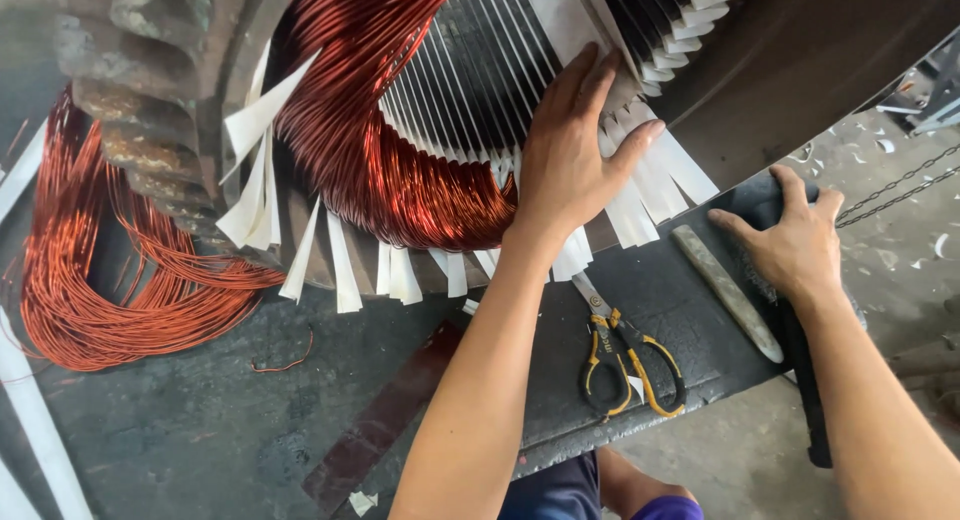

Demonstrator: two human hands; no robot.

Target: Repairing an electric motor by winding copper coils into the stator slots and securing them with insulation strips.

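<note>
A large motor stator (160, 90) lies on its side, its slots lined with white insulation paper strips (640, 195). A bundle of copper winding wire (370, 150) curves out of the slots. My left hand (575, 155) presses flat on the stator's slotted inner face and paper strips, fingers spread, holding nothing. My right hand (790, 240) rests palm down on the dark rubber mat (660, 310) at its far right edge, beside a grey tapered stick (725, 292).
Scissors with yellow and black handles (625, 355) lie on the mat near my left forearm. A loose coil of copper wire (100, 270) lies at left. A chain (895, 190) runs across the littered concrete floor at right.
</note>
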